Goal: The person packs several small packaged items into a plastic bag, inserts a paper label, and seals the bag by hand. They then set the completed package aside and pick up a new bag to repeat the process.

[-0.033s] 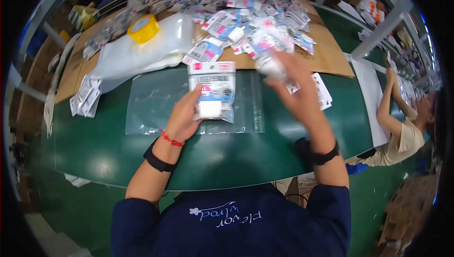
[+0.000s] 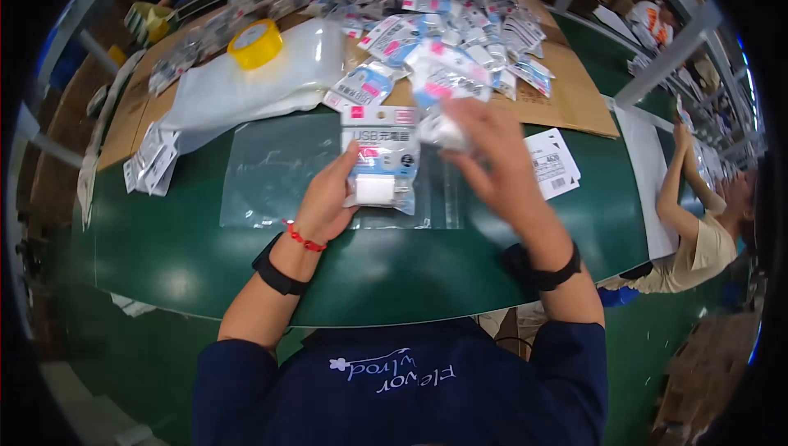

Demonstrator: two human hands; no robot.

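My left hand [image 2: 328, 196] is closed on the left side of a packaged charger [image 2: 382, 144], a white block in a clear bag with a printed front. This packet is upright above a flat clear plastic bag [image 2: 275, 179] on the green table. Another packaged charger [image 2: 447, 77] is in my right hand [image 2: 492, 155], gripped by its lower end and slightly blurred. Its edge comes close to the first packet; I cannot tell if they touch. Behind them lies a heap of similar packets [image 2: 484, 15].
Cardboard [image 2: 579, 105] lies under the heap. A yellow tape roll [image 2: 255, 44] sits on a thick stack of clear bags [image 2: 271, 81] at the back left. White label sheets [image 2: 556, 167] lie right of my hand. Another person [image 2: 698, 224] works at the far right.
My right hand has drawn its packet leftward from the heap, toward the one in my left hand. The left-hand packet has shifted slightly right. More of the label sheets shows.
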